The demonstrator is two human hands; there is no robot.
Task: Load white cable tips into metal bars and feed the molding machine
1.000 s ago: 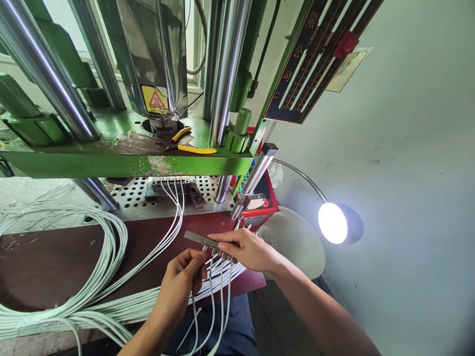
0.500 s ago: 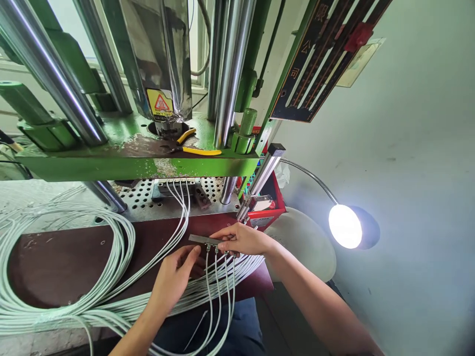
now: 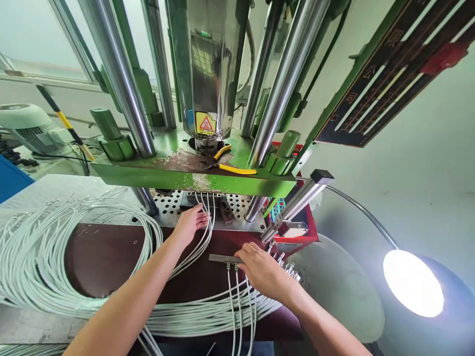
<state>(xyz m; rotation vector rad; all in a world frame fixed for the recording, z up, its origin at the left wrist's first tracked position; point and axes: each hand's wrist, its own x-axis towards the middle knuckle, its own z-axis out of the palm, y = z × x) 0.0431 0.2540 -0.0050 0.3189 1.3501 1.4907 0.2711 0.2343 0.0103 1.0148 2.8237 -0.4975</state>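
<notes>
My right hand [image 3: 256, 264] grips a flat metal bar [image 3: 218, 258] above the dark red board. White cables [image 3: 239, 306] with metal connectors hang from the bar's lower edge, and my fingers cover its right end. Farther forward, my left hand [image 3: 191, 225] reaches to a few white cables [image 3: 212, 217] that run into a dark metal mould [image 3: 185, 200] under the press. Its thumb and fingers are apart, beside or lightly against those cables; firm contact cannot be made out. The green press plate [image 3: 178, 179] partly hides the mould.
Yellow-handled pliers [image 3: 237, 169] lie on the press plate near a hot-surface warning label [image 3: 206, 123]. Large coils of white cable [image 3: 40, 257] cover the left side. Steel columns [image 3: 122, 74] flank the press. A lit lamp [image 3: 412, 283] and a red bin [image 3: 313, 222] stand right.
My left hand has left the bar and moved forward to the cables at the mould. My right hand still holds the bar. The view has shifted, so the scene sits farther right.
</notes>
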